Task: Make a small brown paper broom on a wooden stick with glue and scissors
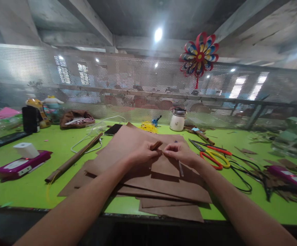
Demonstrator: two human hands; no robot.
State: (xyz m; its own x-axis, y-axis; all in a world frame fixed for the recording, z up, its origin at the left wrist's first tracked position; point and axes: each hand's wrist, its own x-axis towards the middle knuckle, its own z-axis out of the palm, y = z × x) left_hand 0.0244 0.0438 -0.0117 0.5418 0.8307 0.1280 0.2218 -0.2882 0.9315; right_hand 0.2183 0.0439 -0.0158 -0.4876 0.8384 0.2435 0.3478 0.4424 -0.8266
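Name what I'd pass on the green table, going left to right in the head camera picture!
Left purple block → brown paper roll → person's left hand → person's right hand → scissors → right purple block.

This looks like a craft workshop in a bare concrete hall. Grey beams (89, 22) cross the top of the frame, and a bright lamp (158, 35) shines at upper centre. A perforated screen (128, 77) stands behind the green table (125, 206). Brown paper (119, 141) at centre, scissors (206, 150) at right and a colourful flower decoration (200, 56) at upper right suggest handwork.
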